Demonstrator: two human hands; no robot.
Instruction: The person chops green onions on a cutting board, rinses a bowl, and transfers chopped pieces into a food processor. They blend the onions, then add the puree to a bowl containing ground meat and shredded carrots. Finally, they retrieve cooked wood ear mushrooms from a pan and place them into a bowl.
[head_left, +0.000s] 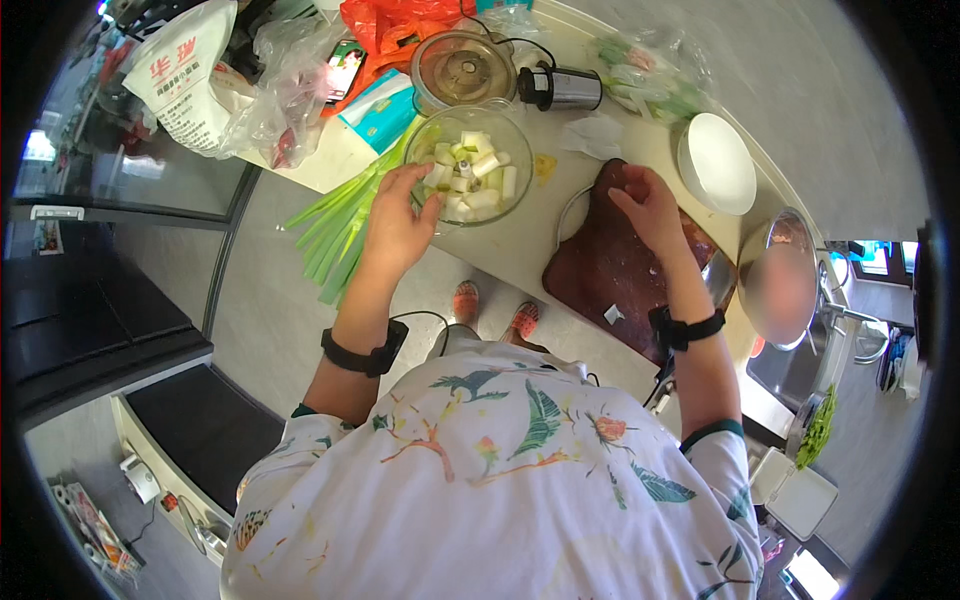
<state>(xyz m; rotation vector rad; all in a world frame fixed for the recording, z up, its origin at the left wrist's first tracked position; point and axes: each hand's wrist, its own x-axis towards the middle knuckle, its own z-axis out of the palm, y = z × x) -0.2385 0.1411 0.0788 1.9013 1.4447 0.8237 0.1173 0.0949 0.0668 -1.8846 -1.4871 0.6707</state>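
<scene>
A round clear food-processor bowl (523, 191) holds chopped pieces of scallion or leek (481, 199) around a central shaft. My left hand (405, 214) is at the left side of its rim, thumb and fingers apart. My right hand (651, 206) hovers over the upper part of a dark brown cutting board (600, 262), its fingertips close together; whether it holds something small I cannot tell. One pale scrap (613, 314) lies on the board near its front edge. Long green scallion or leek leaves (337, 225) hang over the counter edge beside my left hand.
Behind the bowl stand a clear lid or container (463, 69) and a silver motor unit (574, 88) with a cord. A white bowl (716, 163) and a metal basin (780, 277) are at the right, near the sink (784, 375). Plastic bags (277, 82), a phone (346, 71) and a blue packet (381, 111) lie at upper left.
</scene>
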